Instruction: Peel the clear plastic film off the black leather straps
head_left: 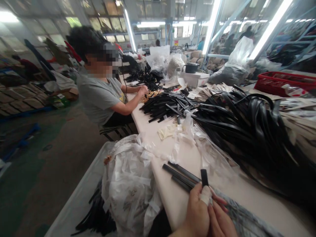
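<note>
Both my hands meet at the lower right, over the table edge. My left hand (pixel 198 210) is closed on a short black strip (pixel 204 177), whose end sticks up past the thumb; something pale wraps a fingertip there. My right hand (pixel 222 217) presses against it from the right, fingers bent together; what it pinches is hidden between the hands. Several longer black strips (pixel 181 174) lie on the pale table (pixel 168 191) just beyond my left hand.
A large heap of black straps (pixel 247 128) covers the right side. Short black pieces (pixel 168 105) lie farther back. A seated person (pixel 98 92) works at the left edge. A plastic-filled bin (pixel 81 194) stands below, a red crate (pixel 283 82) at the back right.
</note>
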{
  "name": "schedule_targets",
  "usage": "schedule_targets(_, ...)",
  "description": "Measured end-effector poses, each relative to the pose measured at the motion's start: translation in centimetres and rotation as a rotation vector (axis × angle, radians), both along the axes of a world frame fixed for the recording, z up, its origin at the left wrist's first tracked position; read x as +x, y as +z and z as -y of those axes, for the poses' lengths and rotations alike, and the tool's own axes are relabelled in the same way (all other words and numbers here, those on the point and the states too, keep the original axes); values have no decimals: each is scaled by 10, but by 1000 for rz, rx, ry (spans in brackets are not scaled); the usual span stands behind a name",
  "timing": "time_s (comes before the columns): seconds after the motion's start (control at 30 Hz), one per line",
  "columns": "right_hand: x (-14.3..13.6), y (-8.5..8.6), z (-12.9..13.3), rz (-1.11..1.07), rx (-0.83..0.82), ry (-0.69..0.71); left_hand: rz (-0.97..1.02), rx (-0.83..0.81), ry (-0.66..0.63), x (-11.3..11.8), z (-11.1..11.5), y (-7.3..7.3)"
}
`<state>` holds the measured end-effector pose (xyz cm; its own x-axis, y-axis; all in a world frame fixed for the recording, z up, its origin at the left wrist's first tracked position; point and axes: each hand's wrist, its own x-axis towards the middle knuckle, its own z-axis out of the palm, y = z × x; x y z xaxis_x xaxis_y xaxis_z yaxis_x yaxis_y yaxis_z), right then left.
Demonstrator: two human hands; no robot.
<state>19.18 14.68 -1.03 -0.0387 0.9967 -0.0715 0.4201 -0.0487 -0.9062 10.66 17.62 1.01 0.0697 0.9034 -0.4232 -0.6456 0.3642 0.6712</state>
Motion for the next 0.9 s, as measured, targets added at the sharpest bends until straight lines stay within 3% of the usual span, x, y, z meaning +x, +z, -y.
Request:
schedule_targets(0.07,4,13,-3,2,1,60,-32,-15,-8,-1,3,-2)
schedule_targets(0.13,13,36,-12,97,-24,189,-56,11,-13,-5,1,-4)
schedule_targets(0.17,20,49,-19,175,-14,187,-69,41,-26,-7,-1,-5)
schedule_targets(0.3,39,96,-55,310,72,-27,-140,155,-120,-8,-5,-6)
schedule_targets(0.43,30,101,-92,265,-63,279,-192,213,-169,-7,0,-4)
schedule_targets(0.5,24,96,-105,221,-62,329,-166,208,-195,-9,2,-5)
schedule_targets(0.6,23,99,-119,103,91,156,-112,223,-270,-12,3,-8)
schedule_targets(0.8,44,133,-133,-58,304,-145,-199,269,-350,-9,1,-3)
schedule_targets(0.9,67,145,-137,-64,409,-280,-148,246,-440,-13,11,6)
